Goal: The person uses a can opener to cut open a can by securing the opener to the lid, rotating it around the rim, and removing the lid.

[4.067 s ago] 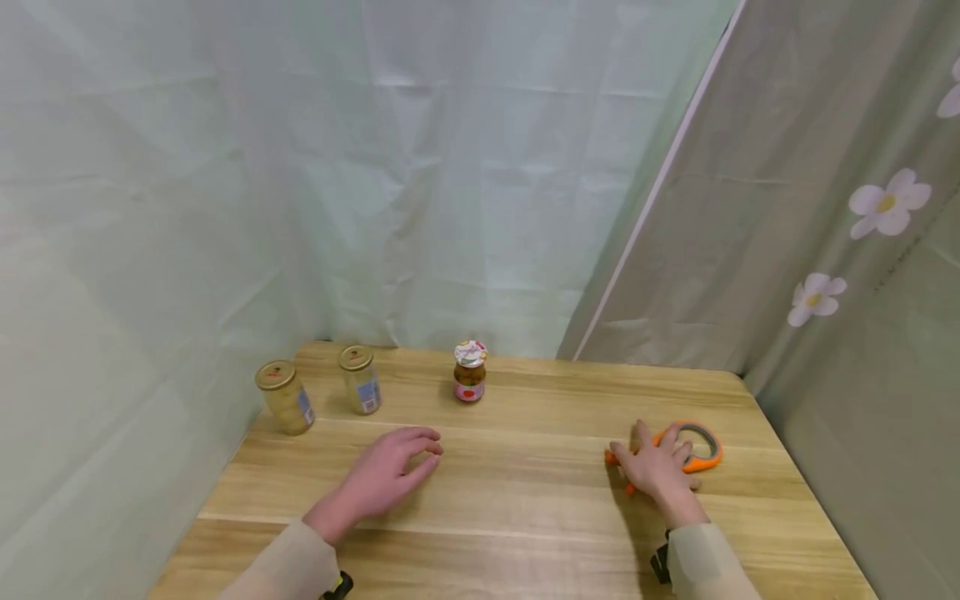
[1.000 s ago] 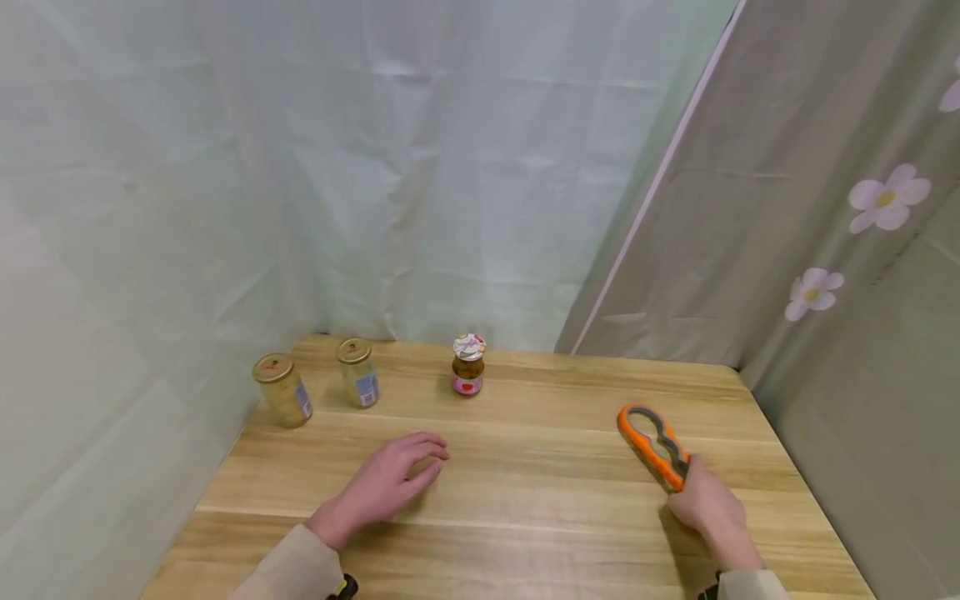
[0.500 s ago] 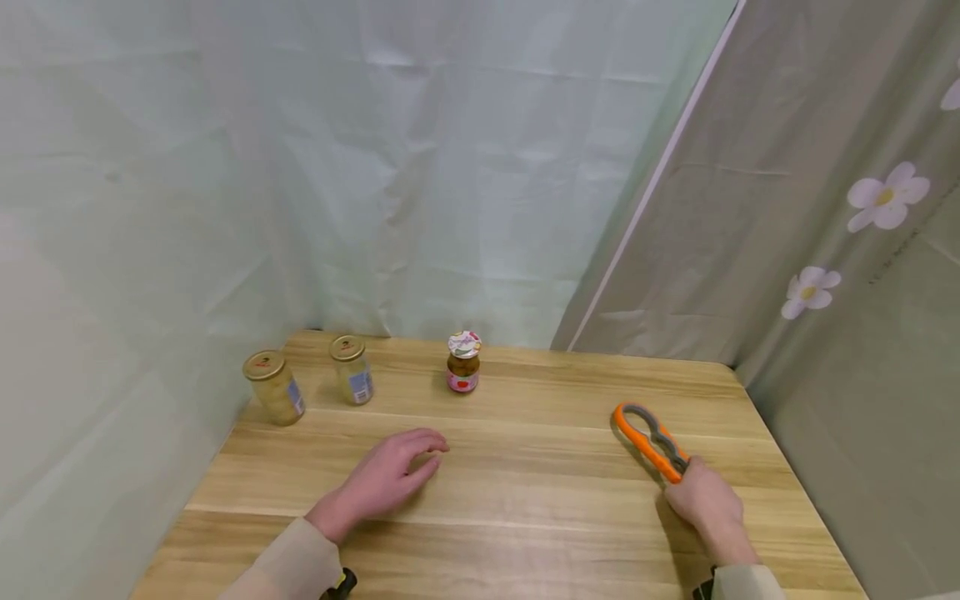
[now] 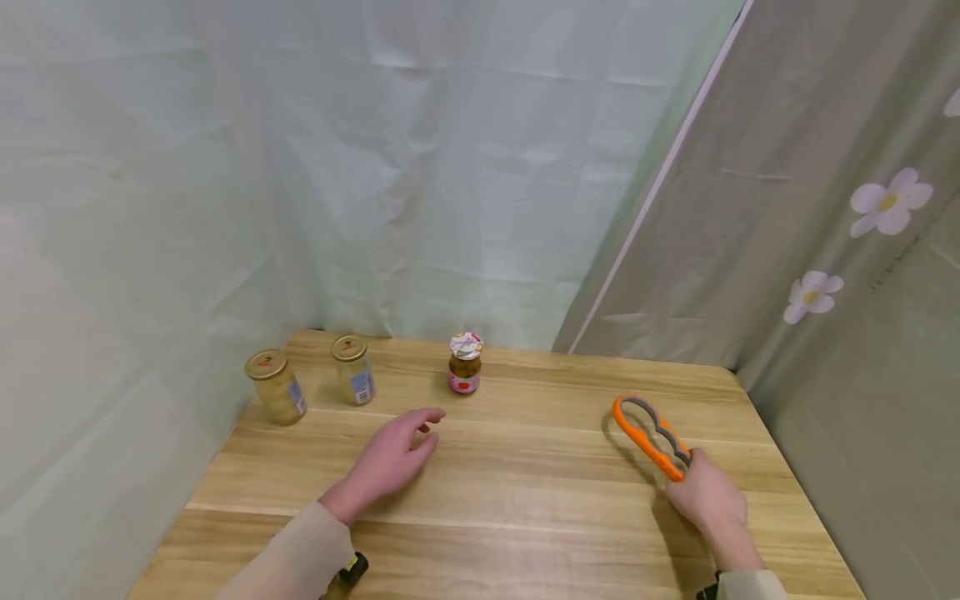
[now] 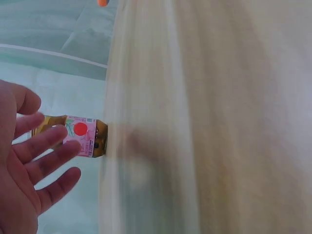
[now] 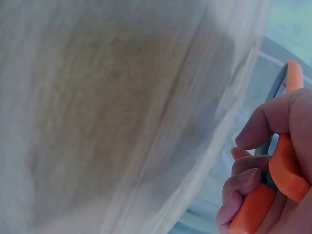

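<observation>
My right hand [image 4: 708, 500] grips the handles of an orange jar opener [image 4: 643, 442] with a grey wavy inner edge. Its looped end points forward and left, raised over the table with a shadow beneath. In the right wrist view, the fingers [image 6: 243, 180] curl round the orange handles [image 6: 287, 170]. My left hand [image 4: 390, 458] holds nothing; its fingers are loosely bent above the wood. Just beyond it stands a small jar [image 4: 465, 371] with a patterned white lid and a pink label. The left wrist view shows this jar [image 5: 80, 136] partly behind the spread fingers [image 5: 53, 161].
Two taller jars with gold lids, the left one [image 4: 277, 390] and the right one [image 4: 354, 373], stand at the back left of the wooden table [image 4: 525, 517]. Pale curtains [image 4: 450, 167] hang behind and at both sides; the right one has white flowers.
Earlier my right hand lay spread over the jar opener; it then took hold of the handles and turned it, and now lifts it slightly. My left hand has just moved forward toward the small jar.
</observation>
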The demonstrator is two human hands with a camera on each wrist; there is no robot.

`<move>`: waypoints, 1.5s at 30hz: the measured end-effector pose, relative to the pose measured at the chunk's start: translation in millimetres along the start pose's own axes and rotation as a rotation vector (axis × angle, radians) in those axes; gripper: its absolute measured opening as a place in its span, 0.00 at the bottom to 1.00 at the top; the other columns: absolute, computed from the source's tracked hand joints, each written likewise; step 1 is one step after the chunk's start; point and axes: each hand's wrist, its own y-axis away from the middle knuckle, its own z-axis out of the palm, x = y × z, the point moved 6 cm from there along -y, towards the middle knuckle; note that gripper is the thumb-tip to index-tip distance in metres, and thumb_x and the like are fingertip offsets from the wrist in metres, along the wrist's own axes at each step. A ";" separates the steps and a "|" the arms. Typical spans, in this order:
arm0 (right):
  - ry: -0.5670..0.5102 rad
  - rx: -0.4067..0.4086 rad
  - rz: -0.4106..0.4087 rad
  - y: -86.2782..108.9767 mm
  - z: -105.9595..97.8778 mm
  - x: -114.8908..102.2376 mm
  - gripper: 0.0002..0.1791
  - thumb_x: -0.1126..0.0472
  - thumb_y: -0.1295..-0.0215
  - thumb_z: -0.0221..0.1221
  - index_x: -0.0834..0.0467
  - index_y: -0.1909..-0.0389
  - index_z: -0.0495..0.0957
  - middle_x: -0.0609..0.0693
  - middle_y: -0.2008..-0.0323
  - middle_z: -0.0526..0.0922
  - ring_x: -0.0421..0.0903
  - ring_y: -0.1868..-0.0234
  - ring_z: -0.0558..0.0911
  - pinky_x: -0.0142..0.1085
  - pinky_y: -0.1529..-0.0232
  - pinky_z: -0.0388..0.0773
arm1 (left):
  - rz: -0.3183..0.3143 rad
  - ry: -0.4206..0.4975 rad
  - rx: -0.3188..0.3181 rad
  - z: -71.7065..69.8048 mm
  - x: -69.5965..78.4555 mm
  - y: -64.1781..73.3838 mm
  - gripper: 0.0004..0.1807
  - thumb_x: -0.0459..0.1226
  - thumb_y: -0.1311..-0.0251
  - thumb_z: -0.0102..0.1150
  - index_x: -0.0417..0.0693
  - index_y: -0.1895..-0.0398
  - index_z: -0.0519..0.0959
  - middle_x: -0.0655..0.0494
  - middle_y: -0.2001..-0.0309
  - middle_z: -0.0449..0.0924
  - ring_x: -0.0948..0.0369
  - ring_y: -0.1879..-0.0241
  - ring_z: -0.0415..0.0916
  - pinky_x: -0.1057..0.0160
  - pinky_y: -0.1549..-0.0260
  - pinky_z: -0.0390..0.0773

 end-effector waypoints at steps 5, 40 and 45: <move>0.016 0.030 -0.021 1.7 -3.3 -5.9 0.38 0.59 0.42 0.58 0.67 0.30 0.65 0.64 0.60 0.83 0.56 0.69 0.79 0.48 0.76 0.72 | -0.084 0.104 0.020 3.3 -4.9 -14.4 0.24 0.38 0.23 0.60 0.45 0.28 0.76 0.51 0.38 0.83 0.52 0.41 0.80 0.45 0.43 0.80; 0.094 0.253 -0.284 17.3 -16.3 -39.5 0.57 0.63 0.47 0.60 0.60 0.14 0.47 0.58 0.62 0.84 0.56 0.68 0.81 0.54 0.70 0.76 | -0.295 0.544 0.240 38.8 -18.4 -111.5 0.56 0.40 0.38 0.77 0.46 0.14 0.50 0.41 0.23 0.64 0.43 0.28 0.69 0.46 0.28 0.69; 0.106 0.263 -0.284 18.8 -17.5 -40.5 0.57 0.62 0.46 0.61 0.60 0.14 0.46 0.60 0.61 0.84 0.61 0.64 0.82 0.62 0.64 0.77 | -0.302 0.550 0.258 45.3 -20.0 -117.2 0.56 0.40 0.39 0.79 0.46 0.15 0.52 0.41 0.24 0.66 0.44 0.30 0.71 0.46 0.29 0.70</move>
